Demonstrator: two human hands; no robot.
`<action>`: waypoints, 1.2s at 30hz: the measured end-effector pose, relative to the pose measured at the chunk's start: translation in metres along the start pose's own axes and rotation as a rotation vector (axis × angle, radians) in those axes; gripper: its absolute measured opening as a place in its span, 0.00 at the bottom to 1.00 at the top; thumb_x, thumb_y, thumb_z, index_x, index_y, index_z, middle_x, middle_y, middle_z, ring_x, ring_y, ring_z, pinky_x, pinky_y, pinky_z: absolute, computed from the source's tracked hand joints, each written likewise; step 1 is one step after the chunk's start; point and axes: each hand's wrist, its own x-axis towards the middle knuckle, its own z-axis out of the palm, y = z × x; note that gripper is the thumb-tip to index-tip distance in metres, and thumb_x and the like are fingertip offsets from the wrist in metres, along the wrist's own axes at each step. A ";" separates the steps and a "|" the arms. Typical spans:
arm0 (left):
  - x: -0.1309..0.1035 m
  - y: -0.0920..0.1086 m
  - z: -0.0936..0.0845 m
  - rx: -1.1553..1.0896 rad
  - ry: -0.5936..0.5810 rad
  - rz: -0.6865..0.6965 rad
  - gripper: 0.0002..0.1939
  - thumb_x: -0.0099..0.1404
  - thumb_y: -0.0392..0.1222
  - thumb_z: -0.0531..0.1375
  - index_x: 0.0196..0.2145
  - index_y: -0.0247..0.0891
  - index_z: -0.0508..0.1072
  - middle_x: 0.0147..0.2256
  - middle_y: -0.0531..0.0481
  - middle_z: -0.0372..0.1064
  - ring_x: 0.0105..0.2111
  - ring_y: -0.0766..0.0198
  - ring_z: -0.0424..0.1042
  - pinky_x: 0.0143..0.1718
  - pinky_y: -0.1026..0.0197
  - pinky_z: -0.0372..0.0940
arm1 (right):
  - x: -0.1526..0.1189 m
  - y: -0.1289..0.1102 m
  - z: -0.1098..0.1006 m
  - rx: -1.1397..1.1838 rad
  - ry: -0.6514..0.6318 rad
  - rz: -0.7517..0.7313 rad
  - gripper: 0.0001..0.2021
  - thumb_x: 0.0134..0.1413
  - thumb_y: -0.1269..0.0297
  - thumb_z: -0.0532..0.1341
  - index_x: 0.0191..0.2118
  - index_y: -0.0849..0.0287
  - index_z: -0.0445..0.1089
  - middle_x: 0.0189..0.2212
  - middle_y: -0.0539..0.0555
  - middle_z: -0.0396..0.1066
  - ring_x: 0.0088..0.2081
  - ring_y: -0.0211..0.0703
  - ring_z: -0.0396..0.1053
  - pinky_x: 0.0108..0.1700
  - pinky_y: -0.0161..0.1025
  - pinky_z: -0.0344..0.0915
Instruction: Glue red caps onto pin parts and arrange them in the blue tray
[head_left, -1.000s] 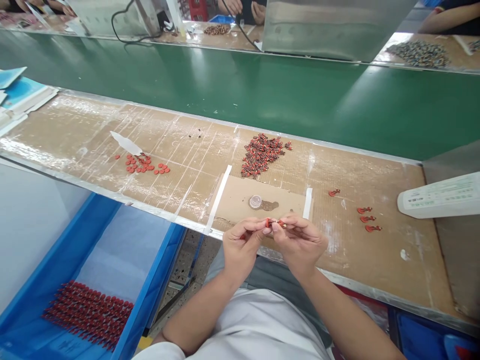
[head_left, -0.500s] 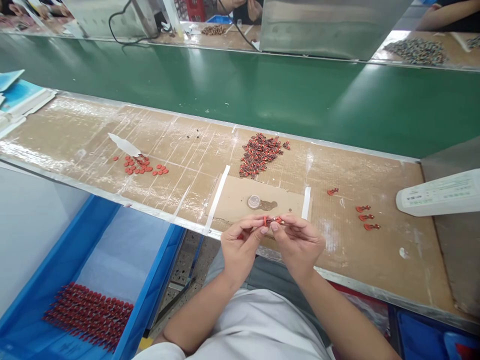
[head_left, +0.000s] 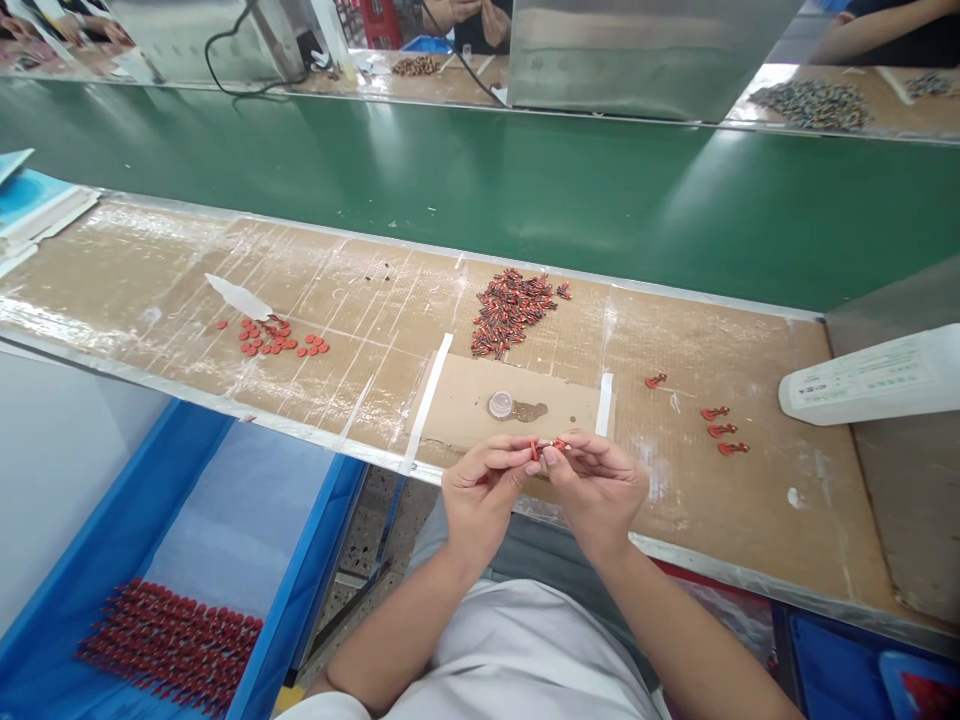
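My left hand (head_left: 484, 490) pinches a red disc (head_left: 534, 450) on edge at the bench's front. Close against it, my right hand (head_left: 600, 490) holds a small red and dark figure (head_left: 559, 444) between thumb and fingers. Whether disc and figure touch is too small to tell. Beyond my hands, a small round container (head_left: 500, 405) sits beside a brown stain on taped cardboard (head_left: 457, 400). A pile of red and dark figures (head_left: 514, 305) lies behind it. Several red discs (head_left: 274, 340) lie to the left, and several figures on red bases (head_left: 722, 430) to the right.
A white bottle (head_left: 862, 380) lies at the right by a metal panel. A white pointed strip (head_left: 238, 298) touches the discs. At lower left, a blue bin (head_left: 300, 560) holds rows of red pieces. Behind the bench runs a green belt (head_left: 450, 180); people's hands show beyond it.
The view has shifted slightly, so the bench items appear a little further left. My hands stay together, and the disc and figure look slightly different in angle.
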 end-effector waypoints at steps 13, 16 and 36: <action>-0.003 -0.008 0.006 -0.292 0.078 -0.346 0.07 0.59 0.41 0.68 0.37 0.40 0.81 0.44 0.44 0.77 0.42 0.61 0.78 0.46 0.65 0.73 | 0.016 -0.027 -0.132 -0.561 0.576 -0.287 0.17 0.39 0.60 0.73 0.36 0.60 0.72 0.29 0.53 0.77 0.29 0.42 0.76 0.37 0.42 0.75; -0.002 -0.014 0.005 -0.295 0.096 -0.395 0.08 0.58 0.42 0.69 0.36 0.38 0.80 0.43 0.45 0.78 0.42 0.62 0.78 0.45 0.66 0.73 | 0.018 -0.021 -0.186 -0.920 0.630 -0.283 0.18 0.43 0.55 0.70 0.38 0.60 0.72 0.32 0.55 0.77 0.30 0.43 0.75 0.39 0.43 0.73; 0.015 -0.002 0.011 -0.662 -0.024 -0.767 0.21 0.67 0.49 0.53 0.40 0.30 0.79 0.46 0.37 0.76 0.48 0.55 0.75 0.52 0.56 0.69 | 0.017 -0.022 -0.199 -1.494 0.525 -0.419 0.17 0.52 0.56 0.64 0.45 0.60 0.74 0.33 0.57 0.77 0.33 0.48 0.73 0.47 0.49 0.66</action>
